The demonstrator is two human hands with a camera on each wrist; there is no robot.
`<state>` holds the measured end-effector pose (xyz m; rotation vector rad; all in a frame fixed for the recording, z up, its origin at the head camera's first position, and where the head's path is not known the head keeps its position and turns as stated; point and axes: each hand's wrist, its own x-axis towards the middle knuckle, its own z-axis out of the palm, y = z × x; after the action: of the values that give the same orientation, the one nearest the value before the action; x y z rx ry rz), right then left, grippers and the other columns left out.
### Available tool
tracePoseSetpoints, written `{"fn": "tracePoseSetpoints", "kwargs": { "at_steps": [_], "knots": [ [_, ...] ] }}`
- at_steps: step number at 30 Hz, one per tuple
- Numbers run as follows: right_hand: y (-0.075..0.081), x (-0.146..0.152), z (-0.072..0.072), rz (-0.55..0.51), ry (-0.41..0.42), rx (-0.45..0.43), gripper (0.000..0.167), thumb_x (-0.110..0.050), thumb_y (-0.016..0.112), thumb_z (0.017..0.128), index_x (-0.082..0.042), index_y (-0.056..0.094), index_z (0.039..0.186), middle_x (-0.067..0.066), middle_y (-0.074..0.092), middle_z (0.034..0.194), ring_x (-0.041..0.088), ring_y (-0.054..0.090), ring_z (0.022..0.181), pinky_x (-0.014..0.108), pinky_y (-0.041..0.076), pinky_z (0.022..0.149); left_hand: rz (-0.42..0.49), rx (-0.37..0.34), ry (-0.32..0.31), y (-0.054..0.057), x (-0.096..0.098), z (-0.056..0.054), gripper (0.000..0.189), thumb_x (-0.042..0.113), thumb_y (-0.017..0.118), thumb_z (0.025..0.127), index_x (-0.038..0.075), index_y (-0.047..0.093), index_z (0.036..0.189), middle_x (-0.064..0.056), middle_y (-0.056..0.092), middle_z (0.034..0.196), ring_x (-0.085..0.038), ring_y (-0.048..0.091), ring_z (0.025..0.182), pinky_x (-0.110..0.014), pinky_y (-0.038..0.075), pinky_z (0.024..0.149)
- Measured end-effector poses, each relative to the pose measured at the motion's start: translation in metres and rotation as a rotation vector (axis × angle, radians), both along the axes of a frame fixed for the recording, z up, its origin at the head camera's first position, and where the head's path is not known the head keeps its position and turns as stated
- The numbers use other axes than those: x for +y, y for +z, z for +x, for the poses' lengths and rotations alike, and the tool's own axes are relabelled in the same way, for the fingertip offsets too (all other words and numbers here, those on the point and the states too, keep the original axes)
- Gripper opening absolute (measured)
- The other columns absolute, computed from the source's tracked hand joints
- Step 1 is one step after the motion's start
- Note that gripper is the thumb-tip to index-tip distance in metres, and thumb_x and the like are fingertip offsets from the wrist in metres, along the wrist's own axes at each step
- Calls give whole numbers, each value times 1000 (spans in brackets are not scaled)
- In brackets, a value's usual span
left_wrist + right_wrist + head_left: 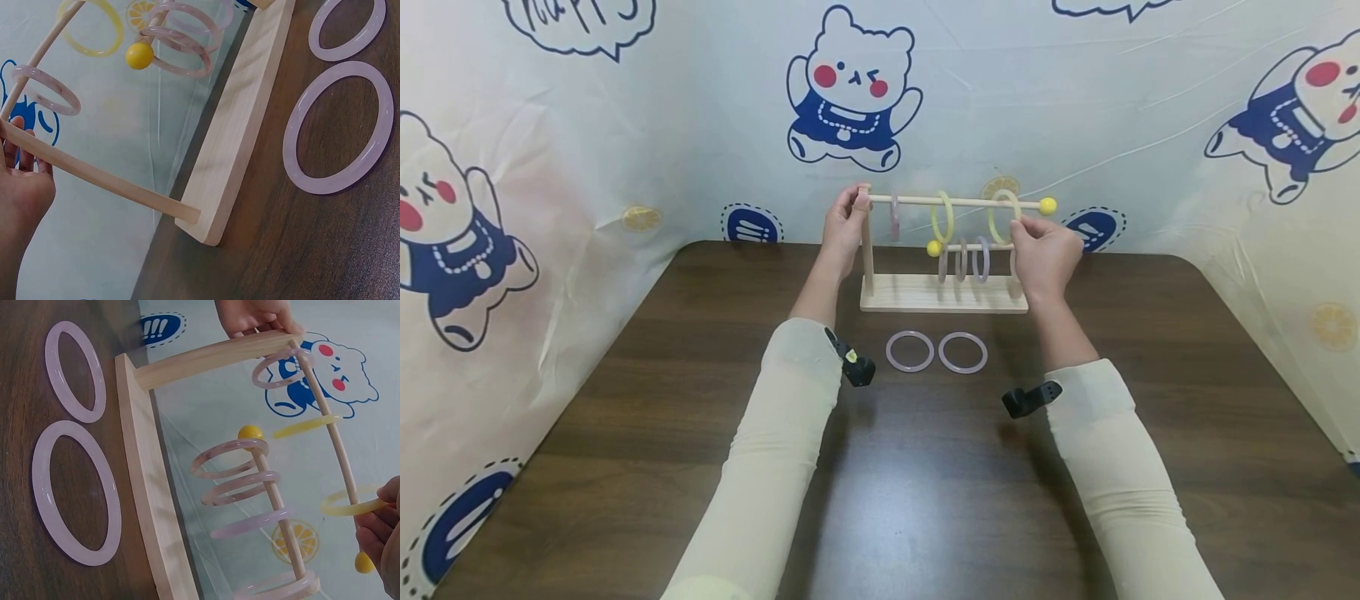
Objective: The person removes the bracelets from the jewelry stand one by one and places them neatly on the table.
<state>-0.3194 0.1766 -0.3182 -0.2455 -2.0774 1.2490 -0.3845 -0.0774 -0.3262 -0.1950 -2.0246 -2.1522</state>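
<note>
A two-rod wooden bangle stand (943, 295) stands at the back of the table. My left hand (844, 223) grips the top of its left post, thumb in front. My right hand (1047, 254) pinches a yellow bangle (340, 510) hung on the upper rod, near its yellow end ball (1048, 205). Another yellow bangle (951, 218) and a pale pink bangle (53, 87) hang farther left on that rod. Several pink and lilac bangles (250, 525) hang on the lower rod, which has its own yellow ball (139, 55).
Two lilac bangles, a left one (910, 369) and a right one (963, 370), lie flat on the dark wooden table (910, 475) in front of the stand. A curtain (700, 125) printed with cartoon bears hangs close behind the stand and along both sides.
</note>
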Motion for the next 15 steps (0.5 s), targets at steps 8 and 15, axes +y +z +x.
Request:
{"fn": "tracePoseSetpoints", "kwargs": {
  "at_steps": [8, 15],
  "knots": [
    [0, 3, -1, 5, -1, -4, 16, -15, 69, 83, -4, 73, 94, 11, 69, 89, 18, 66, 80, 24, 50, 69, -4, 10, -6, -1, 0, -1, 41, 33, 48, 94, 9, 50, 127, -6, 54, 120, -16, 49, 111, -26, 35, 96],
    [0, 6, -1, -9, 6, -16, 17, -15, 68, 84, -4, 72, 95, 10, 69, 92, 17, 65, 82, 24, 50, 71, -6, 4, 0, -1, 0, -1, 42, 33, 47, 94, 10, 50, 128, -6, 54, 119, -17, 48, 110, -27, 34, 96]
  ]
}}
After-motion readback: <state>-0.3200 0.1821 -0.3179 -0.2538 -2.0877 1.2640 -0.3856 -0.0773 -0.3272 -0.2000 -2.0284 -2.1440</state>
